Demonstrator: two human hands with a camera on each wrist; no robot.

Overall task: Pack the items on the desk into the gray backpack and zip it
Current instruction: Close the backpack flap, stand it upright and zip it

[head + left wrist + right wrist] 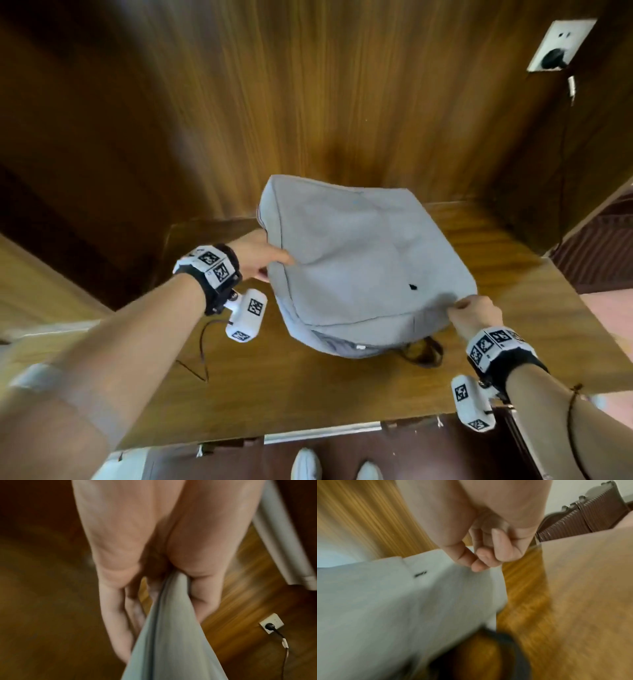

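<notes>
Plainly, the wooden desk (pixel 308 404) is the biggest thing here, and on it no loose items show in any view, so whether the packing is done cannot be told. The gray backpack (pixel 359 260) lies on the desk's far middle, partly lifted, its near end raised off the wood while both hands hold it by the fabric. A dark strap (pixel 424 353) trails out under its near edge.

The left hand (pixel 260 255) grips the bag's left side: the left wrist view shows the thumb and fingers (pixel 120 622) closed on a fold of cloth along a seam. The right hand (pixel 474 317) holds the near right corner, fingertips (pixel 477 566) curled and pinching just a thin edge of fabric.

That right pinch looks like the weak point. If the bag carries weight, I judge the thin fold could slip out and the corner drop. Whether the zip is closed cannot be seen; if it is open, tilting the bag might spill whatever is inside. The loose strap could catch under the bag as it is set down.

A thin dark cord (pixel 202 346) lies on the desk near the left wrist and could snag the wrist camera.
</notes>
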